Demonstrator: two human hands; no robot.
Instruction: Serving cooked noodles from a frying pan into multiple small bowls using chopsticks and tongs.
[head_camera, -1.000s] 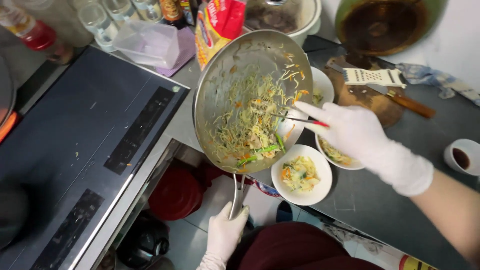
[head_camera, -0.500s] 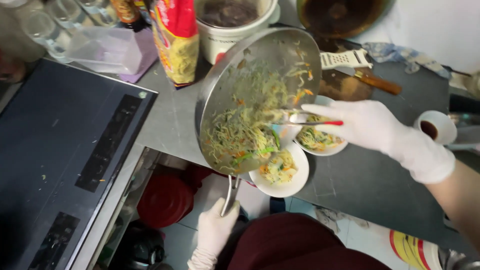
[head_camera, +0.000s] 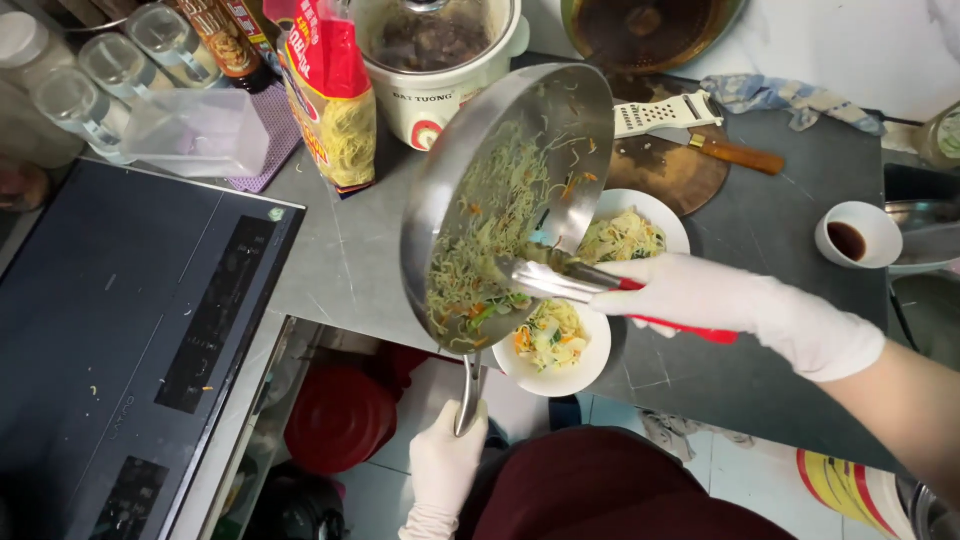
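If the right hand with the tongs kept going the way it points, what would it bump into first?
The right hand points its red-handled metal tongs leftward into the tilted round steel pan. Their tips are already among the stir-fried noodles, so it would probably meet the noodles, then the pan's bottom.

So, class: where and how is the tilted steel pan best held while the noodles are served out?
By its long handle, from the near, low end, as the left hand does. The pan tilts steeply over the white bowls, and the handle juts clear of the noodles.

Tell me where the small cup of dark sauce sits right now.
In the head view, the small white cup of dark sauce stands on the grey counter at far right, beyond the right hand, right of the wooden-handled knife.
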